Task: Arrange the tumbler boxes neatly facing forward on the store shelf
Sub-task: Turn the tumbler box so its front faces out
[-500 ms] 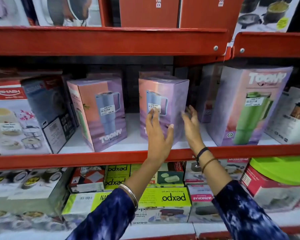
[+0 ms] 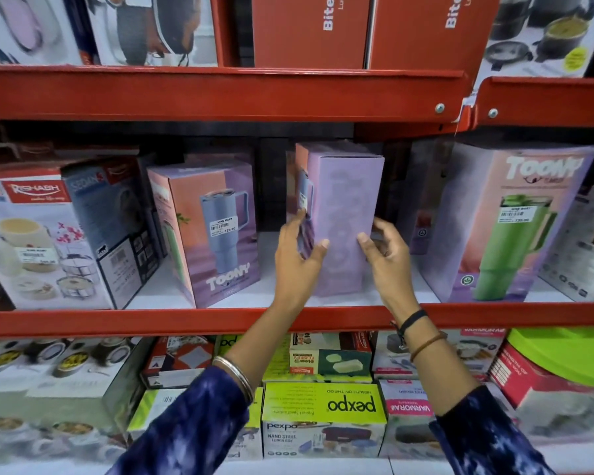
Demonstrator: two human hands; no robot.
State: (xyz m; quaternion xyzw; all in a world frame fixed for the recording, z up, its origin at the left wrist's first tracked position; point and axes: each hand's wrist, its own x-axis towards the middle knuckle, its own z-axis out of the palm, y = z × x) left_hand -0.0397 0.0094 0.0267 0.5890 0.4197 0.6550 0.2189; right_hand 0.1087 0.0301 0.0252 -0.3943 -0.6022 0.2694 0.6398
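Note:
Three lilac Toony tumbler boxes stand on the middle shelf [image 2: 158,293]. The middle tumbler box [image 2: 343,207] is turned so its plain lilac side faces me and its picture face points left. My left hand [image 2: 297,258] grips its left edge, fingers over the picture face. My right hand [image 2: 384,255] holds its right lower edge. The left tumbler box [image 2: 216,231], with a blue tumbler picture, stands angled to the right. The right tumbler box [image 2: 515,228], showing a green tumbler, faces forward.
A Rishabh casserole box [image 2: 31,241] and a blue Sedan box [image 2: 117,217] stand at the left. A kettle box [image 2: 587,241] sits at the far right. Red shelf beams [image 2: 220,94] run above and below. Pexpo lunch boxes [image 2: 323,416] fill the lower shelf.
Both hands have closed on the middle tumbler box and rotated it, so its plain side now faces out instead of the picture face. The camera has moved closer.

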